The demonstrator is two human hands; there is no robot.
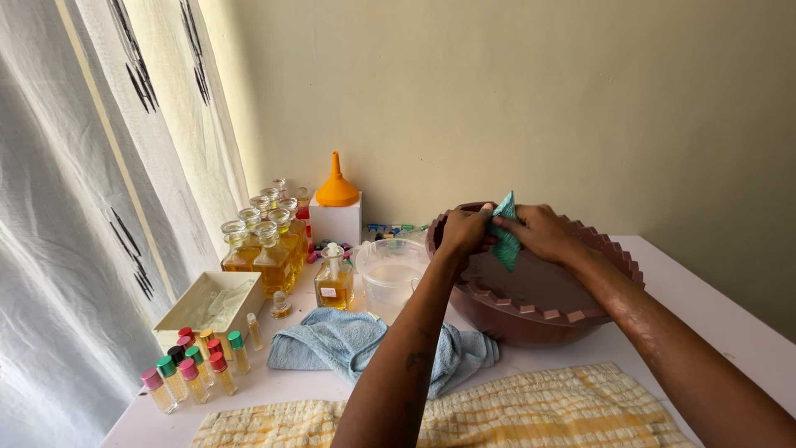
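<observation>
Green cloth [505, 236]: above brown basin [580, 315], gripped between left hand [464, 232] and right hand [539, 234], fingers pinched on it. Likely soft, light, limp, possibly wet; hold bunched at edges.

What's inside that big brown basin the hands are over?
The brown basin shows only a bare dark inner wall. Both hands, left hand and right hand, hold a green cloth above it. Its near rim hides the bottom.
</observation>
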